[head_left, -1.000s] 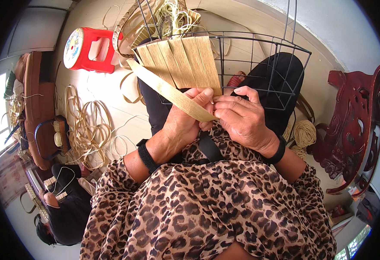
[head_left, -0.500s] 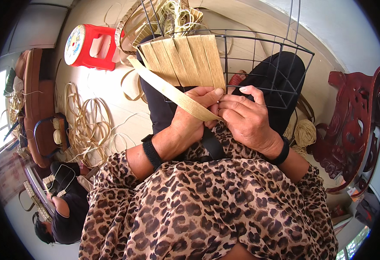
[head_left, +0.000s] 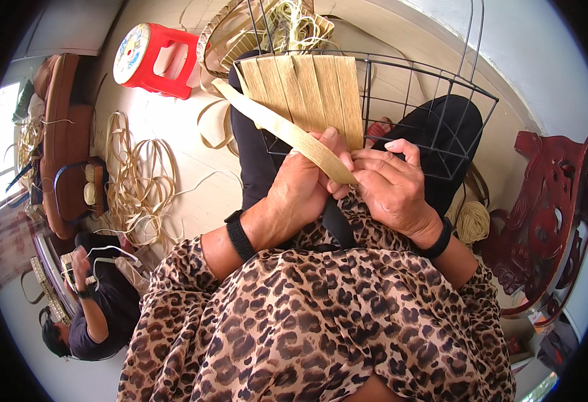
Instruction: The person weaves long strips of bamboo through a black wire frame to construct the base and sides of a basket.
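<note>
A black wire basket frame [head_left: 434, 82] rests across my lap, part of its side wrapped in flat tan strips [head_left: 301, 90] laid side by side. One loose end of tan strip [head_left: 274, 125] slants across the front of that wrapped part, down to my fingers. My left hand [head_left: 307, 171] is closed at the lower edge of the wrapping, its fingers behind and around the strip. Close against it, my right hand [head_left: 391, 191] pinches the strip's lower end, its index finger raised. The fingers hide where the strip meets the lower wire.
Loose tan strips [head_left: 140, 177] lie heaped on the floor at left, below a red stool [head_left: 167, 60]. A basket with pale fibre [head_left: 294, 27] stands ahead. At right are a ball of cord [head_left: 471, 221] and a carved dark-red chair [head_left: 548, 208]. Another person [head_left: 103, 321] sits at lower left.
The view has shifted, so the frame and stool appear further right. Both my hands stay on the strip, the left fingers slightly rearranged. The other person's hand has risen.
</note>
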Demonstrator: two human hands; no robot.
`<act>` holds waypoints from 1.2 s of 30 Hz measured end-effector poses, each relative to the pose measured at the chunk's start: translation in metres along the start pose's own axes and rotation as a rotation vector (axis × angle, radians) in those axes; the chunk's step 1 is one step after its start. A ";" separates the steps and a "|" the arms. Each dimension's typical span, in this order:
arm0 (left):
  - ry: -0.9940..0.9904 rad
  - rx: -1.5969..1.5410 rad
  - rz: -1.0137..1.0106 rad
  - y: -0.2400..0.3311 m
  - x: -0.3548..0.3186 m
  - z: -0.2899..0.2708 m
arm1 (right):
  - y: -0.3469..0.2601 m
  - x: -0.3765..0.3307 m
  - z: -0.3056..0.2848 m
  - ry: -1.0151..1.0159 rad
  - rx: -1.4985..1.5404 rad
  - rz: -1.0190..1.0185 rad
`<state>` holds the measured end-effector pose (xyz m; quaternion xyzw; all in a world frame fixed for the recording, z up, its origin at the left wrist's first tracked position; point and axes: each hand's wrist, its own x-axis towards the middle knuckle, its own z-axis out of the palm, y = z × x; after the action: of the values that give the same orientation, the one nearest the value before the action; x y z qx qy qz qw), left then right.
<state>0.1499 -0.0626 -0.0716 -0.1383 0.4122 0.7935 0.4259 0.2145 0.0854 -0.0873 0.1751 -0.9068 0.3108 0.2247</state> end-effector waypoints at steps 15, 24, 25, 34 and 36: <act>0.072 0.083 0.018 0.006 0.001 0.010 | 0.002 -0.003 0.004 0.051 0.025 -0.017; 0.032 0.289 -0.022 0.005 0.007 0.000 | -0.007 -0.003 0.005 0.006 -0.084 -0.005; 0.027 0.288 -0.021 0.005 0.008 0.001 | -0.006 -0.003 0.005 0.005 -0.098 -0.013; 0.071 0.364 -0.047 0.004 0.012 0.003 | 0.007 0.011 -0.015 -0.183 -0.008 -0.118; 0.120 0.476 -0.040 0.001 0.015 0.003 | 0.013 0.019 -0.032 -0.274 0.142 -0.137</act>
<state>0.1410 -0.0521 -0.0775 -0.0892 0.6092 0.6558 0.4368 0.2022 0.1118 -0.0611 0.2925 -0.8906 0.3314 0.1068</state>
